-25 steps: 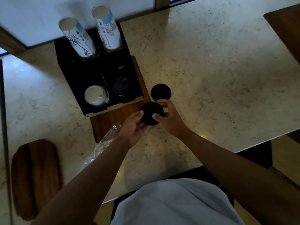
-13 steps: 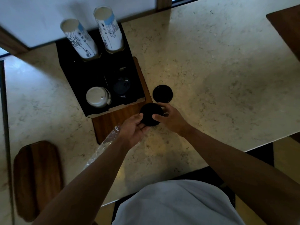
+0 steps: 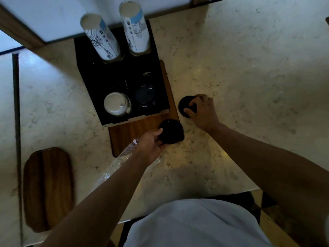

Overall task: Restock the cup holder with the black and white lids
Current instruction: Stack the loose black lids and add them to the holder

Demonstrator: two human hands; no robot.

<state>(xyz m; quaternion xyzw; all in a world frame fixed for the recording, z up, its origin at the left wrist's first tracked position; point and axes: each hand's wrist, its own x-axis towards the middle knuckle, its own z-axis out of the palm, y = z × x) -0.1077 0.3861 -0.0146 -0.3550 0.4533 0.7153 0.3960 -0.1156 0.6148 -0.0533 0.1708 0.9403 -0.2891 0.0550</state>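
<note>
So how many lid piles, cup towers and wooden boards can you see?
Black lid stacks: 3, one held by the left hand at, one under the right hand at, one in the cup holder at
White lid stacks: 1
Paper cup stacks: 2
Wooden boards: 2
Total: 8

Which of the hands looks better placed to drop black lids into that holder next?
Probably the left hand: it already grips a black lid stack right beside the cup holder. The right hand is only closing on another black lid, farther away.
</note>
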